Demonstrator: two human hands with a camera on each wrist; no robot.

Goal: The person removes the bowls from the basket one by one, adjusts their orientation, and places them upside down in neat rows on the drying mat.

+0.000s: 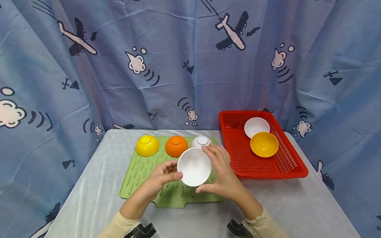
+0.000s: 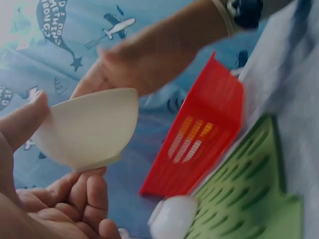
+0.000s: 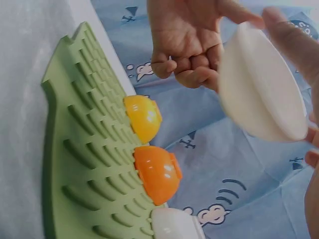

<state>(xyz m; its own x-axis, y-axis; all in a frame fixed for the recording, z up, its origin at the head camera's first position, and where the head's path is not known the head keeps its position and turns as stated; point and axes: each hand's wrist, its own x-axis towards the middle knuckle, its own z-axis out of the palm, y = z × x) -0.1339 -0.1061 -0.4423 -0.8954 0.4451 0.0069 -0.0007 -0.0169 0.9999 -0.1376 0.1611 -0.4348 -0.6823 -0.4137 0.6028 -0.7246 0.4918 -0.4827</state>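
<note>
A white bowl [image 1: 194, 167] is held up over the green drying mat [image 1: 140, 177], its inside facing the head camera. My left hand [image 1: 163, 178] pinches it from the left, thumb at the rim and curled fingers under the base in the left wrist view. On the other side my right hand [image 1: 219, 173] spreads around the bowl, fingertips at the upper rim and thumb just below the lower rim. Behind the bowl, a yellow bowl [image 1: 147, 145], an orange bowl [image 1: 176, 146] and a second white bowl [image 1: 201, 141] stand upside down on the mat's far edge.
At the right of the table a red plastic basket [image 1: 238, 162] holds a white bowl [image 1: 257, 126] and a deep-yellow bowl [image 1: 264, 144], both facing up. A pale cloth [image 1: 95, 168] covers the table. Blue airplane-print curtains [image 1: 166, 66] hang behind and at both sides.
</note>
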